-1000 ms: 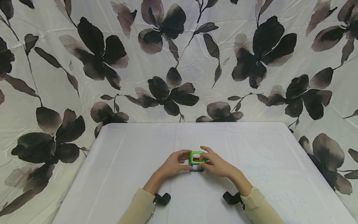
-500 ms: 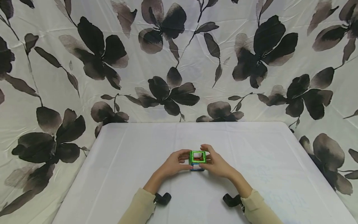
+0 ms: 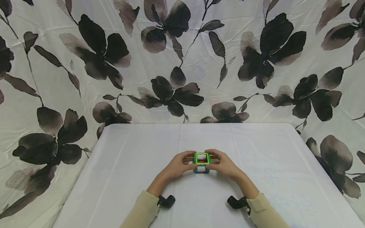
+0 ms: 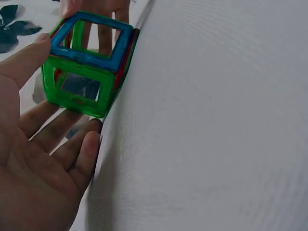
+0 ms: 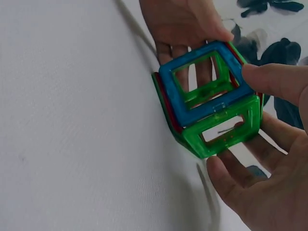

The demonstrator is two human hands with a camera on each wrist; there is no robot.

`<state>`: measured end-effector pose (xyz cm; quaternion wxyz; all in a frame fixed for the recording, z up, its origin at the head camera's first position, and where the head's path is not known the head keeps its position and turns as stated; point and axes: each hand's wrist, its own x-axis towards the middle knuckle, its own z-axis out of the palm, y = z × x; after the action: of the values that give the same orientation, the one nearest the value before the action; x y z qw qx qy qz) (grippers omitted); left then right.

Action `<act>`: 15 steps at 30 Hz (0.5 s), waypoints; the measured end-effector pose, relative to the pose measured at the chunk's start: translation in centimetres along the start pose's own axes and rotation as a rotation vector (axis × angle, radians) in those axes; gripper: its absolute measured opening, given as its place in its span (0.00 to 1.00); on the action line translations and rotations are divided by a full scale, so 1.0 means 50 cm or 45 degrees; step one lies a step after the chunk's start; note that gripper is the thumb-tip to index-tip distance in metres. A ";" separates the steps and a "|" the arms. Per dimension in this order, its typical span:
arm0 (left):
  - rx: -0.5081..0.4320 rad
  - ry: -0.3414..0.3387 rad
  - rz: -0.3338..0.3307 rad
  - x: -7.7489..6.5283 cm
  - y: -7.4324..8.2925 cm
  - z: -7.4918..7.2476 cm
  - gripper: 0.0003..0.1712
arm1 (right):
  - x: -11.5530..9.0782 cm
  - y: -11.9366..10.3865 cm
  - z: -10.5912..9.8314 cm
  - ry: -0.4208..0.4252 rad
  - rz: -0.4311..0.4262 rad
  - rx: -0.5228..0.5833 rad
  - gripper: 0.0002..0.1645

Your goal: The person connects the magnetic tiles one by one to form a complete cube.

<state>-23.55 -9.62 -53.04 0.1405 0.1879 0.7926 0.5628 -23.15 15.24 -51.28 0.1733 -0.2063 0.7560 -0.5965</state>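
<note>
A small cube of magnetic tiles (image 3: 202, 163), built from see-through square frames, sits on the white table between both hands. Its top is green, with a blue tile (image 4: 84, 58) on the side facing the person. Green tiles form the left and right sides, and red edges (image 4: 126, 60) show at the base. From the left, my left hand (image 3: 176, 166) holds it, thumb on the near edge and fingertips at the far side. My right hand (image 3: 226, 164) grips the opposite side the same way, its thumb (image 5: 274, 79) on the blue tile's corner.
The white tabletop (image 3: 128, 152) spreads around the hands. Behind it hangs a pale cloth (image 3: 216, 72) with dark flowers. A black wrist camera (image 3: 166, 201) is worn at the left sleeve, another black camera (image 3: 236, 202) at the right.
The right hand's fingers have come off the cube's top and now lie along its right side. The green top frame shows fully. The left hand has barely moved.
</note>
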 end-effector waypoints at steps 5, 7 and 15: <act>0.033 0.000 -0.019 0.002 0.001 0.001 0.38 | -0.001 -0.002 0.004 0.023 0.034 0.035 0.38; 0.048 -0.001 -0.032 0.002 0.001 0.000 0.39 | -0.002 -0.001 0.004 0.023 0.033 0.053 0.39; 0.056 -0.045 0.006 -0.003 0.016 -0.003 0.40 | -0.010 -0.013 0.009 0.042 -0.008 0.084 0.38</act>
<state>-23.37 -9.62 -52.25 0.1490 0.2030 0.8017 0.5421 -22.44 14.97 -50.73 0.1658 -0.1930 0.7380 -0.6249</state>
